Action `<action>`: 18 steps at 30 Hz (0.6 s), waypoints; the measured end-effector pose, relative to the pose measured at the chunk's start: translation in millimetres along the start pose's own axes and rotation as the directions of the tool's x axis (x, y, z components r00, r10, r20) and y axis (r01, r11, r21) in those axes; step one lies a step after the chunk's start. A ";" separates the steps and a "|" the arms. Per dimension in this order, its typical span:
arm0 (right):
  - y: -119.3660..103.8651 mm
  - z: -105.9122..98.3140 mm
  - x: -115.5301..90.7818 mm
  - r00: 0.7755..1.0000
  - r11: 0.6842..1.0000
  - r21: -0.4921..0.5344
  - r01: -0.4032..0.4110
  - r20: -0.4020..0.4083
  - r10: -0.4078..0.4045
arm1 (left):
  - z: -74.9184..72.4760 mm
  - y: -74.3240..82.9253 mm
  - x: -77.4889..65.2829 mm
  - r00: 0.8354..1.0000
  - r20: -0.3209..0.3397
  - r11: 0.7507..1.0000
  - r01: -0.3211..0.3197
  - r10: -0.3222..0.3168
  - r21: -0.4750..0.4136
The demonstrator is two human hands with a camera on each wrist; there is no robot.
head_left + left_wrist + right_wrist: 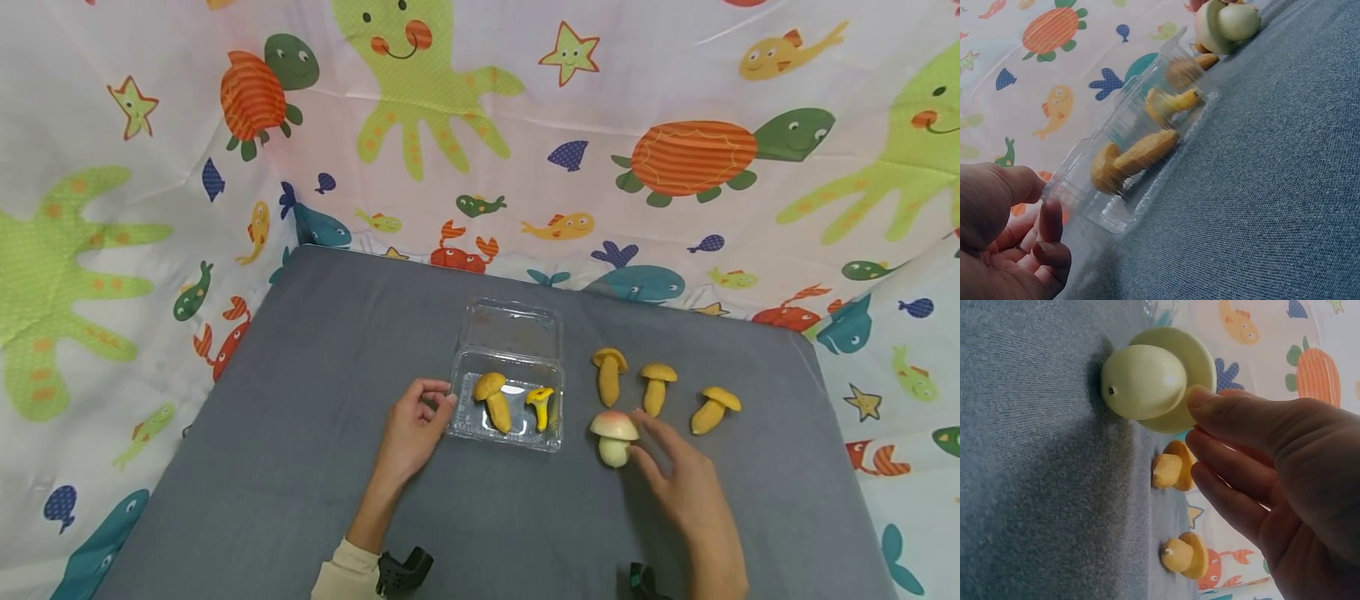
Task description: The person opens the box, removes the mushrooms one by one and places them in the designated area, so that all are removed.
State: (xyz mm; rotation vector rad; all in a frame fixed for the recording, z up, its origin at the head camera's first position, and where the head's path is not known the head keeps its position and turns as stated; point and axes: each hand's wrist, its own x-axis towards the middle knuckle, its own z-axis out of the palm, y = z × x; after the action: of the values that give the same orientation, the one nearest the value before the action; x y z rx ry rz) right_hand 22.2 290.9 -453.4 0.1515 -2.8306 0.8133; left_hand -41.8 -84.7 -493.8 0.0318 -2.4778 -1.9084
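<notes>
My left hand [412,429] pinches the left rim of a clear plastic clamshell box [467,429] between thumb and fingers. The box's lid [510,329] is folded back, away from me. Inside it lie a brown-yellow mushroom [492,402] and a smaller bright yellow chanterelle [540,400]. To the right of the box, my right hand [686,483] holds a pale green mushroom with a pinkish cap [614,427] by the cap's edge. In the right wrist view, the thumb [1204,403] presses the cap and its stem [1141,381] points toward the grey cloth.
Three brown-yellow mushrooms lie beyond the right hand: a left one [609,379], a middle one [656,387] and a right one [714,410]. Grey cloth [337,333] covers the table. A curtain printed with sea animals [480,125] surrounds its back and sides.
</notes>
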 end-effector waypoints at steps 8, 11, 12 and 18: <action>-5.0 -9.8 -1.5 0.998 1.000 -0.008 0.002 -0.059 -0.002 | -0.6 0.1 -1.0 1.000 -0.003 1.000 0.003 -0.003 -0.005; -7.6 -12.1 -0.4 0.991 0.999 -0.012 0.033 -0.128 -0.034 | -0.4 0.0 -1.2 1.000 -0.006 1.000 0.002 -0.002 0.000; -8.4 -12.5 0.6 0.986 0.999 -0.009 0.051 -0.156 -0.052 | -0.4 0.1 -1.3 1.000 -0.007 1.000 0.002 -0.002 0.002; -15.9 -15.3 7.8 0.946 0.988 -0.017 0.153 -0.286 -0.151 | -0.3 1.1 -1.5 1.000 -0.008 1.000 0.001 -0.001 0.006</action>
State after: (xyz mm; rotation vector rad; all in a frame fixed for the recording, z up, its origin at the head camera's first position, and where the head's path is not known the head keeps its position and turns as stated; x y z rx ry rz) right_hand 19.4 285.4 -430.9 0.2299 -2.5104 0.7427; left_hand -40.4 -84.7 -492.7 0.0408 -2.4786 -1.8980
